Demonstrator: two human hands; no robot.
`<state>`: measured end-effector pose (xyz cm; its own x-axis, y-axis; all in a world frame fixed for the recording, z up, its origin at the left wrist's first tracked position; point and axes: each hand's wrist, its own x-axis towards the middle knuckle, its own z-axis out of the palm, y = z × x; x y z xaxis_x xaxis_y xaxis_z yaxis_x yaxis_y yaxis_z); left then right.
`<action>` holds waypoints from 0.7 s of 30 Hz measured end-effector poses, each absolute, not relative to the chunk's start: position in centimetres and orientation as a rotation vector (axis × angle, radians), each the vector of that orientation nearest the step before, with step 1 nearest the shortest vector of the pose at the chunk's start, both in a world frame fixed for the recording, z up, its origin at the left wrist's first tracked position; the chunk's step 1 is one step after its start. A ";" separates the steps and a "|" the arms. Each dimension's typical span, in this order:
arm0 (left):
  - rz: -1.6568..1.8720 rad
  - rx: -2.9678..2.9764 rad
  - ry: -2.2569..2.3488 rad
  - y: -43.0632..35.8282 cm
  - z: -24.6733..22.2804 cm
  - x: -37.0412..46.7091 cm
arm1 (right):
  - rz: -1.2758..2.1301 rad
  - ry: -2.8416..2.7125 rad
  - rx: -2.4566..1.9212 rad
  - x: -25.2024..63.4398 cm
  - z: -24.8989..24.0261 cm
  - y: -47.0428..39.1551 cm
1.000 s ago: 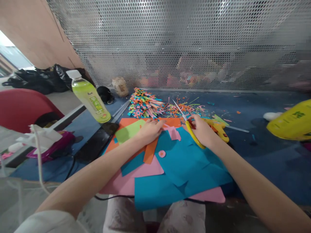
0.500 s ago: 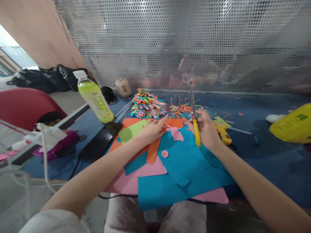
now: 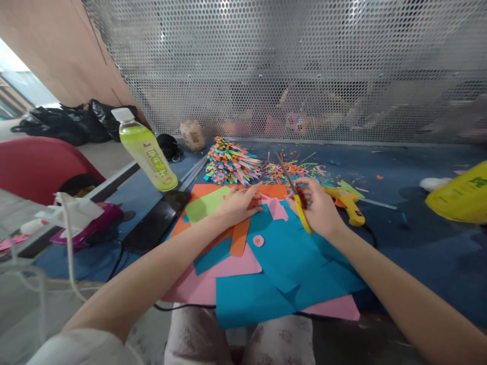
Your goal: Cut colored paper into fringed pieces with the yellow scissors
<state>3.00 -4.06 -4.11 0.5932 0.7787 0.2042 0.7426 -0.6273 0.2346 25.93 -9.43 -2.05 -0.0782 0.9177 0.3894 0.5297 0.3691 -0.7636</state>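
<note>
My right hand [image 3: 314,205] is closed on yellow-handled scissors [image 3: 300,210], whose blades point up and to the left. Over the orange and green paper lies my left hand [image 3: 239,203], its fingers bent near the top of the sheets; whether something thin is pinched in them is too small to tell. Between the hands, a small pink paper piece [image 3: 277,209] rests on the blue paper [image 3: 312,263]. A pink paper disc [image 3: 258,241] with an orange centre lies below it. Behind the left hand stands a cone of colourful paper strips [image 3: 230,163].
A drink bottle [image 3: 148,152] and a black phone [image 3: 155,223] are on the left. Paper scraps [image 3: 289,171] lie behind the scissors. A yellow glue gun [image 3: 350,203] sits right of my right hand, with a yellow bottle [image 3: 460,197] farther right. A perforated metal panel [image 3: 266,66] stands behind.
The scissors have tilted to the left, their tips lower than before. My right hand has shifted slightly left, showing more of the glue gun. My left hand has barely moved.
</note>
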 end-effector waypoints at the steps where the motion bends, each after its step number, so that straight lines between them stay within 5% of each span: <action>1: 0.420 2.692 1.302 -4.1 -4.1 3.1 | 0.550 -1.743 -1.285 25.9 -2.1 -9.4; 7: 0.625 2.442 1.264 -4.4 -3.3 3.2 | 0.566 -1.763 -1.256 26.1 -2.4 -9.4; 13: 1.128 1.389 1.024 -5.2 -1.7 3.0 | 0.598 -1.717 -1.264 25.7 -1.9 -9.7; 21: 0.978 0.825 0.904 -7.8 -1.6 3.5 | 0.764 -1.716 -1.204 24.6 -1.6 -10.6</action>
<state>3.52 -7.81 -1.64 0.2801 0.9270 -0.2496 -0.3217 0.3356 0.8854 24.62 -10.59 -1.56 -0.1438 0.9400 0.3093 0.3988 0.3411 -0.8512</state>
